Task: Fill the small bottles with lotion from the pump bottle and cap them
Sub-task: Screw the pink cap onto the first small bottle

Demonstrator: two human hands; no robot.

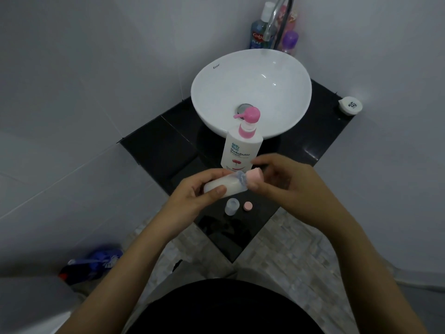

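My left hand (197, 191) holds a small clear bottle (231, 185) filled with white lotion, lying on its side above the black counter (154, 145). My right hand (281, 177) pinches a pink cap (254, 177) at that bottle's neck. Behind my hands the white pump bottle (240, 148) with a pink pump head stands upright before the basin. Below my hands, a second small clear bottle (232, 206) stands upright and uncapped on the counter, with its pink cap (247, 206) lying just right of it.
A white basin (252, 75) fills the counter's back, under a chrome tap (277, 20). Coloured bottles (260, 32) crowd the corner behind it. A small round white case (350, 106) sits at the counter's right corner. A blue brush (96, 261) lies on the floor at left.
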